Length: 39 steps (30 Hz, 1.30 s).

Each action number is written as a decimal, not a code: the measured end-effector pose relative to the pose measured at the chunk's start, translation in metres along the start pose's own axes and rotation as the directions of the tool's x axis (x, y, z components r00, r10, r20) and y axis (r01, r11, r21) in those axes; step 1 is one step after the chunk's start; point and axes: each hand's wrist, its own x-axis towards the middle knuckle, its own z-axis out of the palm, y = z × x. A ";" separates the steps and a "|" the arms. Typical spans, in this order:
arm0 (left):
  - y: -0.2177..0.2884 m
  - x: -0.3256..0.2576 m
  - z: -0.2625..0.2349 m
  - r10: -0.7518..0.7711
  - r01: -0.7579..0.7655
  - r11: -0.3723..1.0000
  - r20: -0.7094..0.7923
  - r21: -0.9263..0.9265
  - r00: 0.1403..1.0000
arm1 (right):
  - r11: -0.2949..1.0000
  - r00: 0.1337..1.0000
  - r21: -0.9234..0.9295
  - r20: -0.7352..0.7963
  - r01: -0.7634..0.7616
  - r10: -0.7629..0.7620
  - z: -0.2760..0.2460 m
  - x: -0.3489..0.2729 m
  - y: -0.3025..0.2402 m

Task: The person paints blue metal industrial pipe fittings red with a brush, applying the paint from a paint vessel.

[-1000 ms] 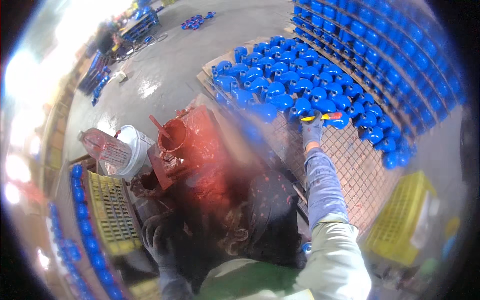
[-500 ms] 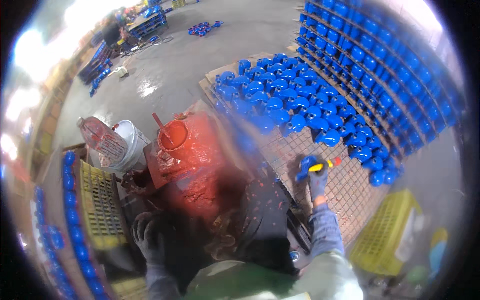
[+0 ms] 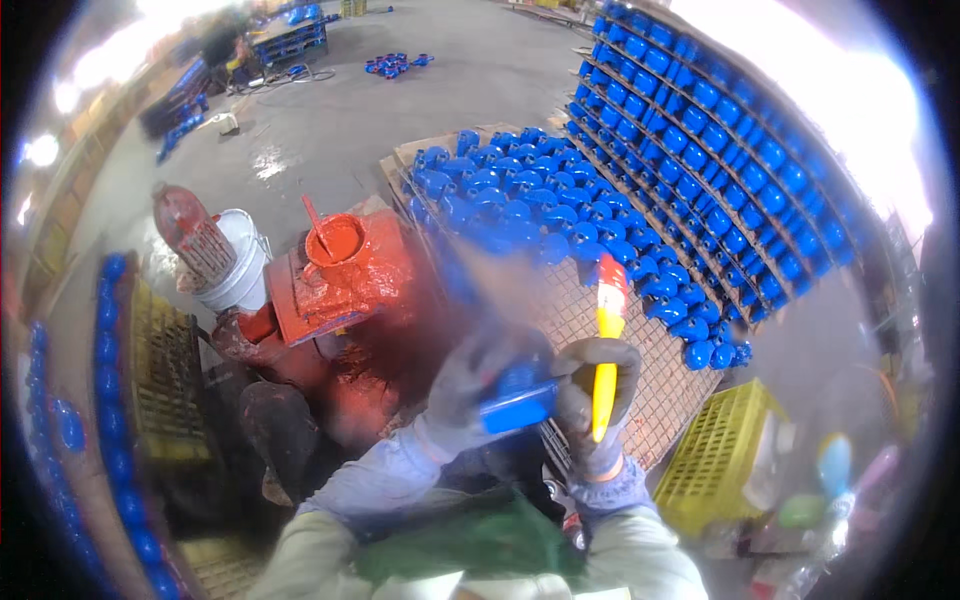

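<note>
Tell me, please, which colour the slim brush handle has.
The slim brush handle is yellow, as the head view shows.

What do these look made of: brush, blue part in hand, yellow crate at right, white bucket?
Brush: handle likely plastic, smooth bright yellow; red coating hides the bristle material.
Blue part: smooth blue finish, perhaps paint; base material unclear.
Crate: probably moulded plastic, judging by its regular slots.
Bucket: likely plastic, smooth white wall.

Legible text, labels, numbers, signs: none. Surfaces inspected: yellow-handled paintbrush with red-coated bristles (image 3: pixel 604 395), glossy blue part (image 3: pixel 520 406), white cylindrical bucket (image 3: pixel 243 265), yellow slatted plastic crate (image 3: pixel 715 460); no marking readable.
</note>
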 end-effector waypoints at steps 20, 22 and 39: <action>-0.109 -0.098 -0.251 -0.116 0.195 0.980 -0.893 -0.033 0.435 | 0.917 0.880 -0.046 0.263 -0.397 0.395 0.173 0.085 0.258; -0.097 -0.093 -0.257 -0.377 -0.164 0.899 -0.908 -0.406 0.185 | 0.919 0.879 -0.393 0.451 0.039 0.155 0.172 0.103 0.298; -0.084 -0.102 -0.247 -0.158 0.198 0.975 -0.943 -0.102 0.293 | 0.870 0.859 -0.179 0.161 -0.459 0.486 0.158 0.105 0.298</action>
